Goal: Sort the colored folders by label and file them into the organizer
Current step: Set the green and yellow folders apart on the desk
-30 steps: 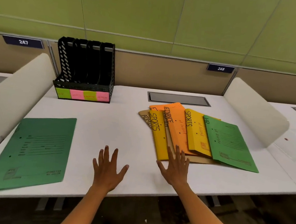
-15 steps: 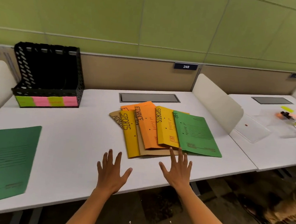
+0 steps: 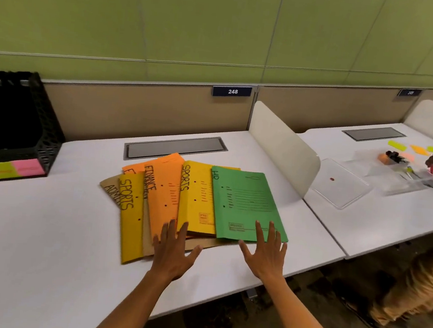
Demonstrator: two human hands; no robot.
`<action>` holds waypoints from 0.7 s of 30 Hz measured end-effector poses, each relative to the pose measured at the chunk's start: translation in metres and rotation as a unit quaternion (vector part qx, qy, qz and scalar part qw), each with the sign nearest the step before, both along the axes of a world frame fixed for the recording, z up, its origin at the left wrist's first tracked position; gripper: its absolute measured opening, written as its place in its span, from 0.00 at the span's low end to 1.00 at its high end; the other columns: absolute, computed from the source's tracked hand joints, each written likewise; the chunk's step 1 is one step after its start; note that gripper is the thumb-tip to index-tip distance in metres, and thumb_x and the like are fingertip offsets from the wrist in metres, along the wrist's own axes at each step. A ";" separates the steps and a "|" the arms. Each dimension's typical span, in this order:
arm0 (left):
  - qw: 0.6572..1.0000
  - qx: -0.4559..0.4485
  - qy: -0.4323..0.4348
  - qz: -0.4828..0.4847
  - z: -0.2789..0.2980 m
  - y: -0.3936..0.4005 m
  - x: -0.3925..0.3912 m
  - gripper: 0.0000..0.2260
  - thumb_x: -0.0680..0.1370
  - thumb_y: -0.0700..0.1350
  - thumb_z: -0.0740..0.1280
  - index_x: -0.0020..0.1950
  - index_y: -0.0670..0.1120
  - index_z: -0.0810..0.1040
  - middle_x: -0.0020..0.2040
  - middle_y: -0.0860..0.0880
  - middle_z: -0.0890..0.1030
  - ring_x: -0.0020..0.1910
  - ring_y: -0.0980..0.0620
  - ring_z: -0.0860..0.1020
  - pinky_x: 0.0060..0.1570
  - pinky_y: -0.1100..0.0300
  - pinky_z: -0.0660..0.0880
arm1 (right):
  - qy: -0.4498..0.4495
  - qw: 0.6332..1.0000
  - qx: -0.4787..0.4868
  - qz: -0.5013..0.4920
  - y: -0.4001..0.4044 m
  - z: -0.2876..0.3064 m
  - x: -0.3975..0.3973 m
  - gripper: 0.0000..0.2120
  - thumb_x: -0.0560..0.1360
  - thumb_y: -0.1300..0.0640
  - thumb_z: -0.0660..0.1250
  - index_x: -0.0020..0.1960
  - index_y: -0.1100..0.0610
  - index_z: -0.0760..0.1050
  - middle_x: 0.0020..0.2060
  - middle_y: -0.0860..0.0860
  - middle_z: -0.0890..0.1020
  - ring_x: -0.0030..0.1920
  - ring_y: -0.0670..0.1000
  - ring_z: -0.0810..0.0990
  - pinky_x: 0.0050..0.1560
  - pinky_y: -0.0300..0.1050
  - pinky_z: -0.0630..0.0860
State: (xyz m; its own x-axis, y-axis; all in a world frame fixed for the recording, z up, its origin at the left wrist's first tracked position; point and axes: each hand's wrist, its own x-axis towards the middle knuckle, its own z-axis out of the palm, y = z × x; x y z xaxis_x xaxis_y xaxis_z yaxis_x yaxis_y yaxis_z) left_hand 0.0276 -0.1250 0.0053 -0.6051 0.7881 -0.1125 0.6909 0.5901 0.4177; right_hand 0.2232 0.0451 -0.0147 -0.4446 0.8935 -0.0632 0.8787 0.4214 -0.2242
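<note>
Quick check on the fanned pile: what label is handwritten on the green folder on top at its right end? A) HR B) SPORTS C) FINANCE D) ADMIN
A: the green folder at the right end of the fan reads HR along its left edge, while SPORTS sits on the yellow folder beside it and FINANCE on the orange folder.

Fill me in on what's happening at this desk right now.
A person is sorting labelled folders. Both hands are open with fingers spread over the near edge of a fanned pile: the left hand over the orange FINANCE folder, the right hand at the green HR folder. Two yellow SPORTS folders also lie in the pile. Nothing is lifted yet. The black organizer stands far left on the desk.
</note>
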 end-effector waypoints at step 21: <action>0.994 0.023 -0.105 0.036 -0.017 0.156 0.025 0.31 0.78 0.56 0.65 0.76 0.47 0.58 0.70 0.46 0.72 0.66 0.43 0.67 0.62 0.50 0.70 | 0.003 0.999 -0.029 0.018 0.143 -0.030 0.015 0.39 0.75 0.29 0.49 0.78 0.48 0.49 0.75 0.55 0.60 0.75 0.58 0.57 0.72 0.59 0.58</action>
